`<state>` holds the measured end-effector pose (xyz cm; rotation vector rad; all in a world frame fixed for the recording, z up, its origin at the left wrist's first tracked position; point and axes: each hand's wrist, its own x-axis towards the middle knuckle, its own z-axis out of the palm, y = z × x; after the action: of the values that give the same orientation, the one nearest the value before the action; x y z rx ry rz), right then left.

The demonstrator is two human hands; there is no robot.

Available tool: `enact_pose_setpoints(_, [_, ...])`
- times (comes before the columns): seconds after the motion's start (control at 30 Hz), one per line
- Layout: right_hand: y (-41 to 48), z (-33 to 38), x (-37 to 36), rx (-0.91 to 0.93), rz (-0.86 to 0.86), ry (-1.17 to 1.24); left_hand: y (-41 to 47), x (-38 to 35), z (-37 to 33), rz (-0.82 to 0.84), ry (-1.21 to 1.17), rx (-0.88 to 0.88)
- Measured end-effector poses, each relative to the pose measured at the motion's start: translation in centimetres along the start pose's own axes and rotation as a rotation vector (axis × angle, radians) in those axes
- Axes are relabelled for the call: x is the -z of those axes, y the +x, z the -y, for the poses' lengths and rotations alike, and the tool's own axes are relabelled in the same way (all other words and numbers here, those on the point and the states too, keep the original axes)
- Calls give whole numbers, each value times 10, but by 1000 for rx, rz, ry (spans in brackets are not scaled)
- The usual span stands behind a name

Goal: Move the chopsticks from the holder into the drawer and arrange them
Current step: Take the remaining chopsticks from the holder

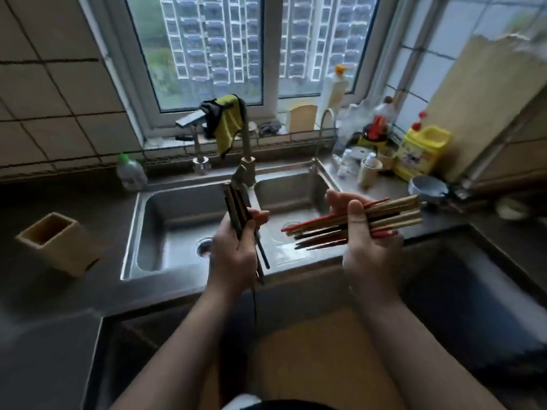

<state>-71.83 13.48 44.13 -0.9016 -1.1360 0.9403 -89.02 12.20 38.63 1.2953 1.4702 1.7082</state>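
Stainless steel, the double sink (165, 229) serves as the landmark here. Above its middle divider the left hand (233, 250) grasps a small bundle of dark chopsticks (236, 204), fingers curled round them, so that they stand nearly upright with their thin ends pointing down past the sink's front rim. Over the sink's right basin the right hand (370, 247), palm up, clasps a larger mixed bundle (395, 216) of red, black and pale wooden chopsticks under its thumb; these lie roughly level, tips pointing toward the left hand, the two bundles apart.

Left of the sink, on the dark surface (35, 306), stands the pale square holder (59, 244), well apart from both hands. A yellow cloth (229, 122) hangs over the faucet behind the sink. Right of the sink stands a yellow jug (420, 152) (its label shows a picture and some print, too blurred to read), with a large wooden cutting board (485, 99) leaning behind it. A clear bottle with a green cap (131, 173) sits at the sink's back-left corner.
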Motion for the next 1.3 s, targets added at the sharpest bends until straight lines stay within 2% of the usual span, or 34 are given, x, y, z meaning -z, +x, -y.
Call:
enact_pose_setpoints(0.17, [-16, 7, 113, 28, -218, -82, -46, -103, -5, 271, -39, 51])
enact_pose_setpoints(0.3, [-35, 19, 198, 45, -382, -135, -81, -179, -13, 460, 7, -5])
enact_pose_setpoints(0.6, [-79, 37, 376, 58, -790, -371, -170, -362, -34, 926, -132, -6])
enact_pose_setpoints(0.87, [-102, 46, 528, -65, -1032, -503, -253, -527, -49, 1241, -167, 48])
enact_pose_setpoints(1.1, [-119, 57, 626, -157, -1180, -642, -322, -636, -59, 1503, -140, 90])
enact_pose_setpoints(1.3, [-145, 44, 675, -294, -1336, -685, -371, -678, -48, 1668, -55, 67])
